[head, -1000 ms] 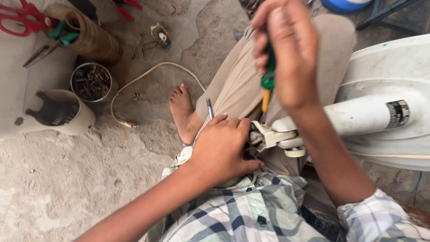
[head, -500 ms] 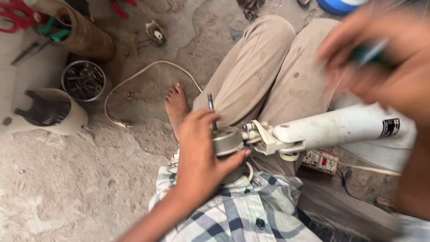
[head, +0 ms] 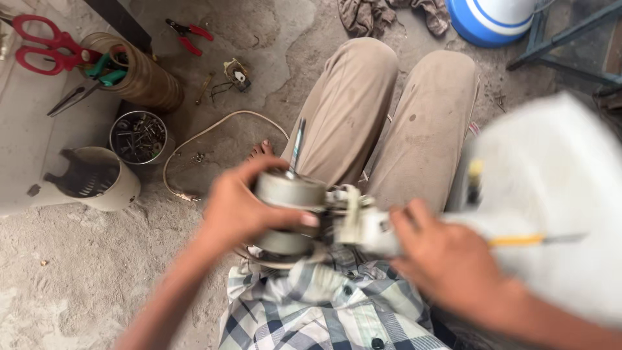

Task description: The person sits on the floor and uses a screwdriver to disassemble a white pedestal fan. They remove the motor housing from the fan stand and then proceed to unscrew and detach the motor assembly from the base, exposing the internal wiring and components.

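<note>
Gripping the round grey metal motor housing (head: 288, 214) over the lap, the left hand (head: 243, 210) had its fingers clamped around it. The right hand (head: 453, 262), fingers closed on a yellow-shafted screwdriver (head: 534, 240), steadied the white neck (head: 369, 230); a firmer hold seemed advisable.

Packages: we see none anywhere in view.
Labels: we make out none on the things around the hands; the white housing at three o'clock is too blurred to tell.
Signs, screens: we see none.
</note>
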